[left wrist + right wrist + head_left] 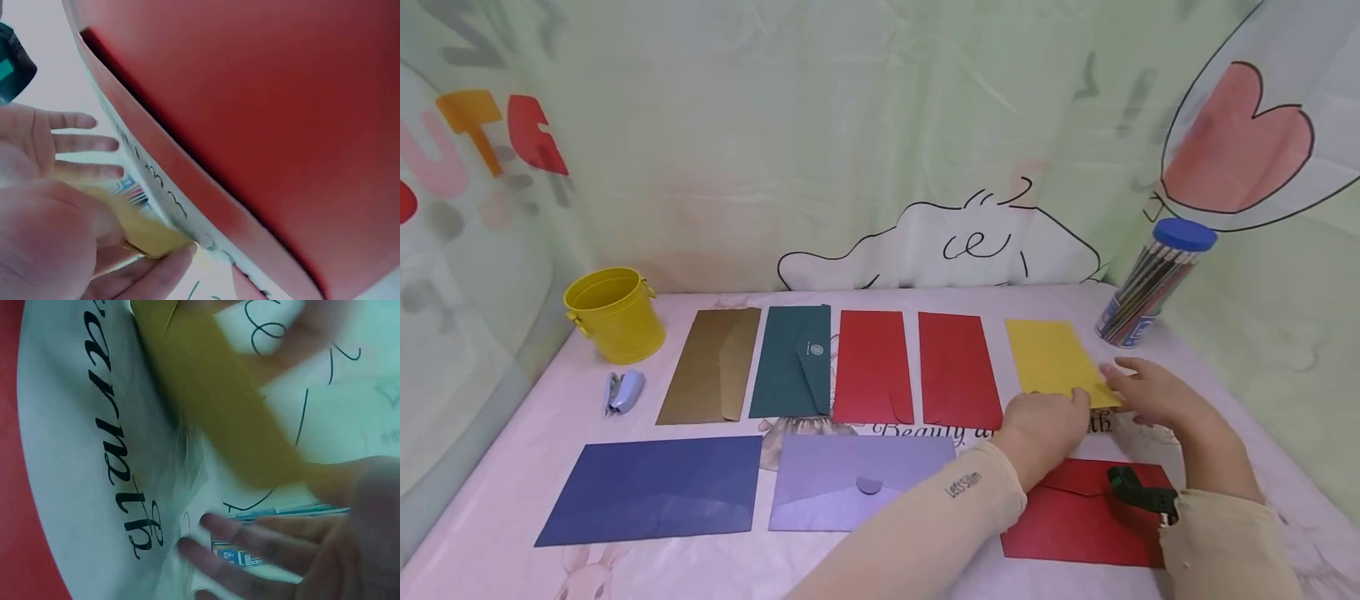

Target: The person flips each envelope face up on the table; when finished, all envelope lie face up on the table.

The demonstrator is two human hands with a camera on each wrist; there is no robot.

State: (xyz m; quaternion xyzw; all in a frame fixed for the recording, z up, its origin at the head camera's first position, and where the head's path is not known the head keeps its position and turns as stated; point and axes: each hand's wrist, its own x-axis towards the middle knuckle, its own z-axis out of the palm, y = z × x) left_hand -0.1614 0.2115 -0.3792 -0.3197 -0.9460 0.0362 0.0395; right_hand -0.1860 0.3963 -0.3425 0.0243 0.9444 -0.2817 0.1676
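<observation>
A yellow envelope (1051, 357) lies at the right end of the back row, its near edge raised toward my hands. My left hand (1047, 423) pinches that near edge; the left wrist view shows its fingertips on the yellow paper (153, 234). Close to the right near corner is my right hand (1157, 404), its thumb against the envelope (219, 400) and its other fingers stretched out and spread in the right wrist view. Below both wrists lies a red envelope (1075, 521) with its flap toward the back, partly covered by the right wrist's dark strap (1138, 492).
Two upright red envelopes (874, 362), a green envelope (790, 358) and a brown envelope (707, 367) continue the back row. In front lie a blue envelope (655, 492) and a purple envelope (820, 475). A yellow bucket (621, 325), stapler (623, 392) and pencil jar (1153, 283) stand around them.
</observation>
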